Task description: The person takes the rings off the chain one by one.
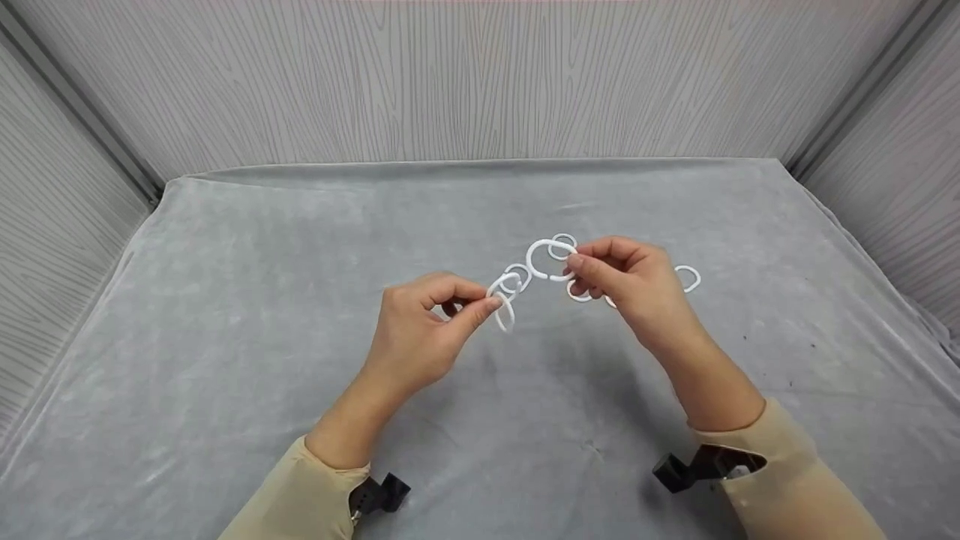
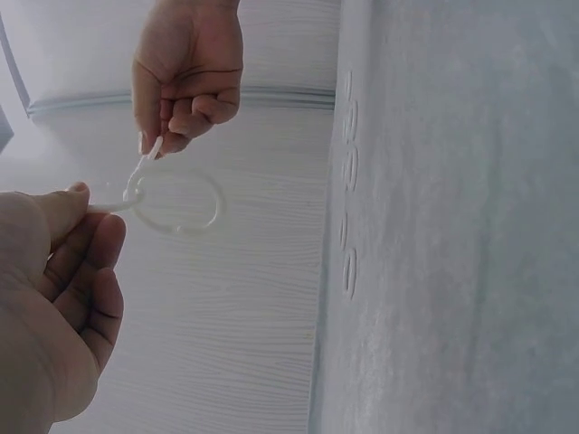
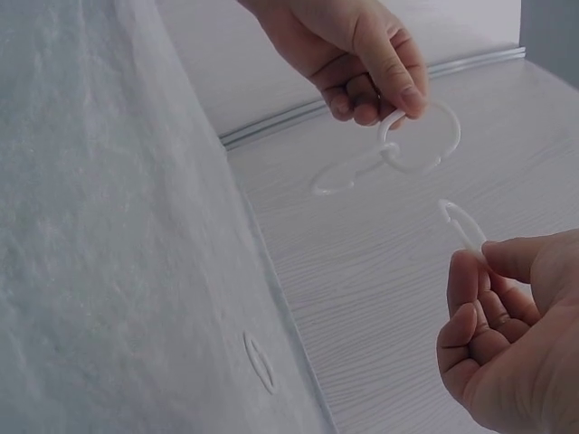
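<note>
My left hand (image 1: 424, 330) pinches a white C-shaped plastic ring (image 3: 459, 131) between thumb and forefinger. A second white ring (image 2: 220, 203) is linked through it and dangles from it. To the right, my right hand (image 1: 637, 289) pinches another such ring (image 1: 528, 260) by its side, with the small gap in its loop facing down in the head view. This ring is apart from the linked pair in the right wrist view. Both hands are raised over the cloth, the left hand lower in the head view.
Several more white rings lie on the grey cloth (image 1: 225, 360) beyond and under my right hand, one ring (image 1: 698, 279) farther right. Pale wood-grain panels (image 1: 480, 82) stand at the back and both sides. A black wrist mount (image 1: 675, 472) sticks out from each sleeve.
</note>
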`<control>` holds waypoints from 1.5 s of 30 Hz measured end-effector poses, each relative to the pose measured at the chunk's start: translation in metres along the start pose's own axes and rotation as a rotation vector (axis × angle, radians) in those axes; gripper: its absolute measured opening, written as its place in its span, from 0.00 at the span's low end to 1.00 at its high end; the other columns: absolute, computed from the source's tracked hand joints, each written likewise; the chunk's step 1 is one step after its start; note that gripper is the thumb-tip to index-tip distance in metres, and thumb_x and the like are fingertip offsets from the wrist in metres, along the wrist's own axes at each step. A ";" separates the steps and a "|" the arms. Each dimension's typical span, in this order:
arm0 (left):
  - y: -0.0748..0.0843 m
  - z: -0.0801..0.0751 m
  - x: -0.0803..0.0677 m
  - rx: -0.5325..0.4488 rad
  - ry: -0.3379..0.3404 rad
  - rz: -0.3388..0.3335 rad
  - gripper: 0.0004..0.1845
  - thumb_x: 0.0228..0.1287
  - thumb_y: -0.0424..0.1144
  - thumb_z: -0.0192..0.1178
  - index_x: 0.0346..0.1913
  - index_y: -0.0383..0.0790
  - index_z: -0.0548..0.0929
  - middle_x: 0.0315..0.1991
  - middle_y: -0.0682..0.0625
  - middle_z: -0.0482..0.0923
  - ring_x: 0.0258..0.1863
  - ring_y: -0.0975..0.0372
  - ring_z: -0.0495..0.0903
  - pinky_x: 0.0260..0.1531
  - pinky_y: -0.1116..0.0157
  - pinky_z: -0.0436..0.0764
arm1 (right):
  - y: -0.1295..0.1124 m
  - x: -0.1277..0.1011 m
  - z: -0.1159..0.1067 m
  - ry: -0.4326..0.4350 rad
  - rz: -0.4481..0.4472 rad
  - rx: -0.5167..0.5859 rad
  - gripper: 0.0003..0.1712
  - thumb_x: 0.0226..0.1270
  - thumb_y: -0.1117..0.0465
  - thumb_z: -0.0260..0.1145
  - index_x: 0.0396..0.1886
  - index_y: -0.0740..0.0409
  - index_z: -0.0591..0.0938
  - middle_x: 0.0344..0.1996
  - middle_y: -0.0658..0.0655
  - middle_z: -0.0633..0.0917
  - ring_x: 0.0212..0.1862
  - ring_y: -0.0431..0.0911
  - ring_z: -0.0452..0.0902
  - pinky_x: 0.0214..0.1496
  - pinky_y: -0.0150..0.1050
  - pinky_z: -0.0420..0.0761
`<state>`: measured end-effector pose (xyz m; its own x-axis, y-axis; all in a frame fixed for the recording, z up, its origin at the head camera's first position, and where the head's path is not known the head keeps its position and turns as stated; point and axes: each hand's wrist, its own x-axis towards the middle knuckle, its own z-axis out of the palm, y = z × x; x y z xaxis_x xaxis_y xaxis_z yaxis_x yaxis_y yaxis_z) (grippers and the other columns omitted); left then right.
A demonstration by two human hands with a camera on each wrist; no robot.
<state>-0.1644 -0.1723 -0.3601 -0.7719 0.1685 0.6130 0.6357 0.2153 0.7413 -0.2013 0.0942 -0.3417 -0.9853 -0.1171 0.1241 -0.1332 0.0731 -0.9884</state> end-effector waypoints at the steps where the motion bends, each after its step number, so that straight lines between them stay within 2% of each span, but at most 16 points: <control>1: 0.000 -0.001 0.000 0.001 0.002 -0.001 0.02 0.64 0.34 0.77 0.35 0.43 0.93 0.29 0.61 0.86 0.27 0.63 0.80 0.33 0.66 0.83 | 0.001 0.001 0.000 0.000 0.009 0.000 0.04 0.71 0.68 0.73 0.41 0.65 0.88 0.30 0.55 0.89 0.31 0.45 0.87 0.35 0.34 0.81; 10: 0.000 -0.003 0.001 0.005 0.016 -0.009 0.02 0.63 0.35 0.78 0.35 0.42 0.93 0.30 0.61 0.86 0.28 0.63 0.80 0.34 0.67 0.83 | 0.012 0.007 -0.001 -0.012 0.076 -0.048 0.09 0.71 0.66 0.73 0.43 0.70 0.86 0.30 0.54 0.89 0.31 0.44 0.86 0.36 0.33 0.82; 18: 0.003 -0.004 0.002 -0.003 0.018 -0.008 0.03 0.64 0.35 0.78 0.35 0.42 0.93 0.29 0.60 0.86 0.28 0.63 0.81 0.34 0.66 0.83 | 0.024 0.011 -0.002 -0.034 0.113 -0.109 0.09 0.71 0.63 0.74 0.42 0.66 0.87 0.32 0.53 0.89 0.33 0.44 0.87 0.38 0.34 0.82; 27: 0.005 -0.006 0.002 0.004 0.023 -0.003 0.02 0.63 0.34 0.77 0.35 0.41 0.93 0.30 0.60 0.87 0.28 0.63 0.81 0.34 0.66 0.83 | 0.044 0.013 0.004 -0.121 0.166 -0.183 0.11 0.72 0.63 0.72 0.45 0.69 0.88 0.32 0.52 0.90 0.32 0.42 0.87 0.36 0.33 0.81; 39: 0.004 -0.006 0.001 0.001 0.009 -0.012 0.02 0.65 0.35 0.77 0.36 0.41 0.93 0.31 0.61 0.87 0.28 0.63 0.81 0.34 0.66 0.83 | 0.073 0.016 0.013 -0.147 0.161 -0.295 0.11 0.71 0.64 0.73 0.44 0.70 0.89 0.27 0.54 0.88 0.28 0.40 0.84 0.31 0.31 0.79; 45: 0.003 -0.007 0.001 0.013 0.009 -0.005 0.04 0.66 0.37 0.76 0.36 0.41 0.93 0.31 0.61 0.87 0.29 0.63 0.82 0.34 0.65 0.83 | 0.077 0.018 0.015 -0.149 0.134 -0.332 0.10 0.70 0.65 0.73 0.44 0.70 0.89 0.25 0.53 0.87 0.28 0.41 0.83 0.32 0.31 0.81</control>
<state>-0.1634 -0.1784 -0.3551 -0.7751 0.1585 0.6116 0.6314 0.2282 0.7411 -0.2280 0.0826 -0.4169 -0.9733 -0.2254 -0.0426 -0.0554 0.4112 -0.9099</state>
